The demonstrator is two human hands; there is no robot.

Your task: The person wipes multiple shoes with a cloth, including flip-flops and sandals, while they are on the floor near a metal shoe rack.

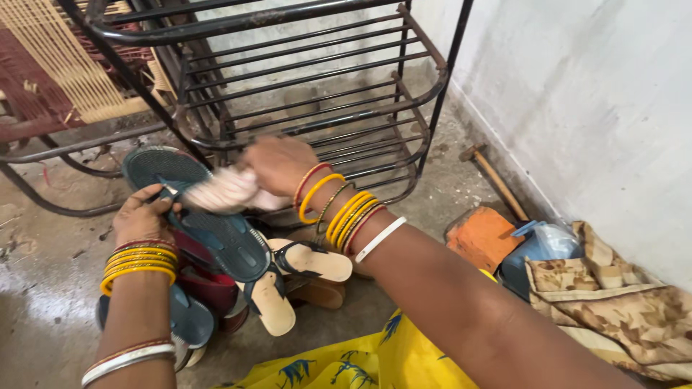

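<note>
A dark metal rack [317, 79] with barred shelves stands on a grey, dusty concrete floor [43, 288] beside a pale plastered wall [577, 94]. A woven cot [50, 65] sits at the left. A hammer [494, 176] leans along the wall's foot, near an orange brick [481, 236].

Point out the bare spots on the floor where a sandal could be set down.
Bare concrete floor lies left of the left hand, below the curved bars. Another bare strip runs between the black metal rack and the wall, up to the hammer. Crowded: the pile of sandals under both hands, and the corner by the orange brick.
</note>
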